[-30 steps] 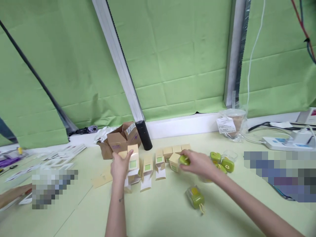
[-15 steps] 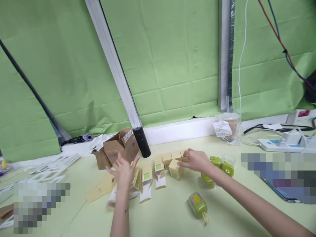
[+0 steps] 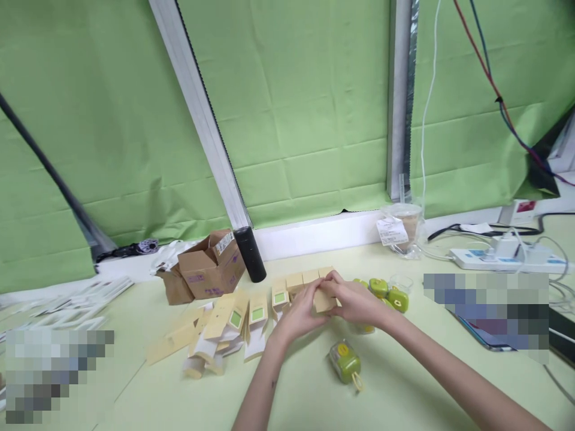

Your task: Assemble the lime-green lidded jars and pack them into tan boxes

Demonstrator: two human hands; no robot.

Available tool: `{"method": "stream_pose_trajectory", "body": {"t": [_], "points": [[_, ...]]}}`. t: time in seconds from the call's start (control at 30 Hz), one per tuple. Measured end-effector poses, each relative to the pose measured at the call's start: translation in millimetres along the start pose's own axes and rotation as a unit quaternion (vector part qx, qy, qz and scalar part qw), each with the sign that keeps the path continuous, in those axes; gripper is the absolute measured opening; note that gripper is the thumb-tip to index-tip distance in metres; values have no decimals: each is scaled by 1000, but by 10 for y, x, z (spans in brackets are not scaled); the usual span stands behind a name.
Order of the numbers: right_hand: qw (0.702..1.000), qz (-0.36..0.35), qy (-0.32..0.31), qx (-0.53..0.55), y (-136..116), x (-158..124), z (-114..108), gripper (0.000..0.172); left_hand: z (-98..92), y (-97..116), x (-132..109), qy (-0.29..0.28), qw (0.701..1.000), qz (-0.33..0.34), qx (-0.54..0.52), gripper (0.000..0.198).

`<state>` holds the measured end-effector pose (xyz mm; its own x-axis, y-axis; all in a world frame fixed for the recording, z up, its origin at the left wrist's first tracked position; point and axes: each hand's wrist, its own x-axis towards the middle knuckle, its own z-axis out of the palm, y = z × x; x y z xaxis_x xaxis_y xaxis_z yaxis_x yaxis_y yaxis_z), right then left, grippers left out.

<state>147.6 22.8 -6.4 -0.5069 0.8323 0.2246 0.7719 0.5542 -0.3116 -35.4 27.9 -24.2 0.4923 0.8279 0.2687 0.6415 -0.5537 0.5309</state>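
My left hand (image 3: 302, 311) and my right hand (image 3: 353, 301) meet over one small tan box (image 3: 324, 301) near the middle of the pale green table (image 3: 404, 383), fingers curled round it. Behind it runs a row of closed tan boxes (image 3: 302, 279). To the left lie open, tipped boxes with green windows (image 3: 233, 320). A green item in a clear case (image 3: 345, 361) lies in front of my hands. More green cases (image 3: 387, 294) sit just right of my right hand.
Brown cardboard cartons (image 3: 202, 272) and a black cylinder (image 3: 250, 254) stand at the back left. A plastic cup in a bag (image 3: 402, 228), a power strip (image 3: 503, 258) and cables sit at the back right. Flat white packaging (image 3: 72, 299) lies far left. Green cloth hangs behind.
My left hand let go of the box it held up on the left and crossed right to join my right hand on the tan box. Boxes on the left have tipped over.
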Motion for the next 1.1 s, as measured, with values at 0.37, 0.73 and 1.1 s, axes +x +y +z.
{"method": "stream_pose_trajectory", "body": {"t": [0.37, 0.73, 1.1], "points": [[992, -29, 29, 116, 115, -91, -206, 31, 21, -1, 37, 31, 999, -35, -10, 40], [996, 76, 15, 47, 152, -84, -191, 23, -5, 189, 35, 15, 992, 31, 121, 30], [995, 83, -64, -6, 124, -4, 61, 20, 128, 227, -16, -1, 988, 67, 142, 27]]}}
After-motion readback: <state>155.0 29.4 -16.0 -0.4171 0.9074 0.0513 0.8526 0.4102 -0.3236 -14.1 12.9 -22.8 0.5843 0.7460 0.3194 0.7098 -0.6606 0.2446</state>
